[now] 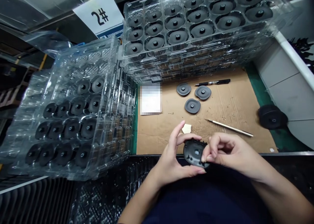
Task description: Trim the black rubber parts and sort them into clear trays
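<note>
Between the thumb and fingers of my left hand (173,155) is a round black plastic cover (193,152), tilted so its hollow inner side faces me. My right hand (220,150) is closed in a pinch at the cover's right edge; whatever its fingertips hold, if anything, is hidden. Just beyond my left fingers lies a small cream-coloured piece (186,128). A thin pale brush (232,128) rests on the cardboard beyond my right hand. Farther off are three dark covers, one of them the nearest cover (192,106), lying with their central studs up.
Cardboard (169,125) covers the worktop, with a black pen (213,82) and a blurred white paper (150,99) on it. Clear tray stacks hold dark covers at the back (196,53) and left (105,119). Stacked dark parts (272,116) sit by the right wall.
</note>
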